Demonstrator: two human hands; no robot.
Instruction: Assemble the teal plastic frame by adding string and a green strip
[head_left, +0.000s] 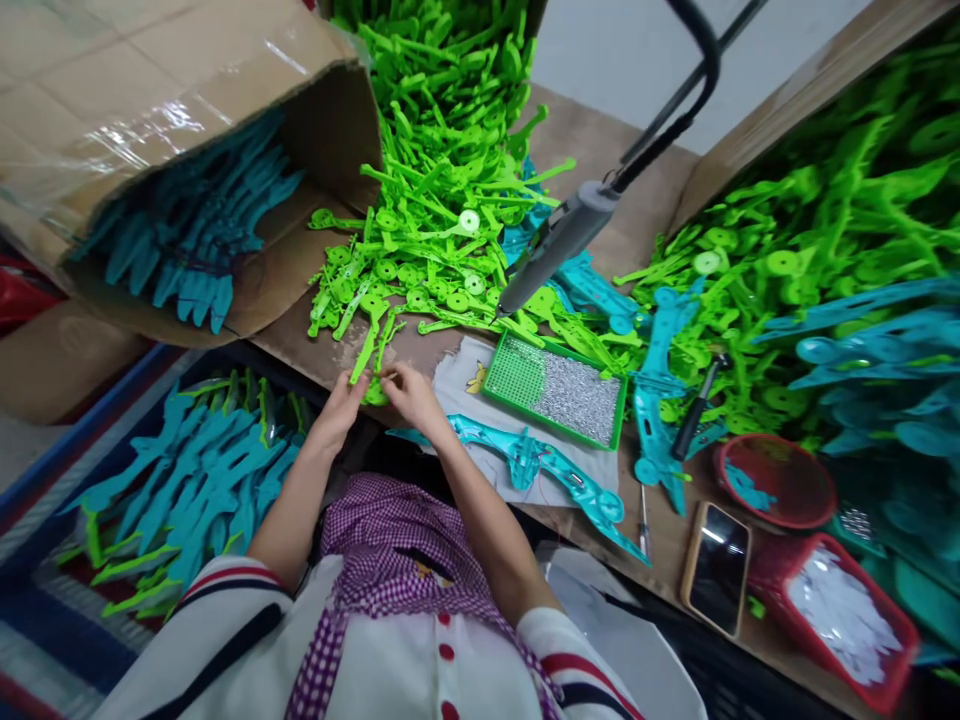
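At the near edge of the bench, my left hand (339,412) pinches a bright green plastic part (365,352) with a long arm. My right hand (414,396) is closed on the same green piece from the other side, fingertips close to the left ones. A second slim green arm sticks up between the hands; whether it is separate I cannot tell. Right of my hands, a long teal plastic bow-shaped piece (525,455) lies on a grey cloth (463,368). Behind it is a green tray (517,385) of small silver metal pieces.
A grey power screwdriver (562,240) hangs above the green parts pile (442,200). Left are an open carton (330,130) and a crate of teal pieces (202,470). Right lie a hammer (694,415), a phone (718,568), a red bowl (776,480) and a red bin (892,655).
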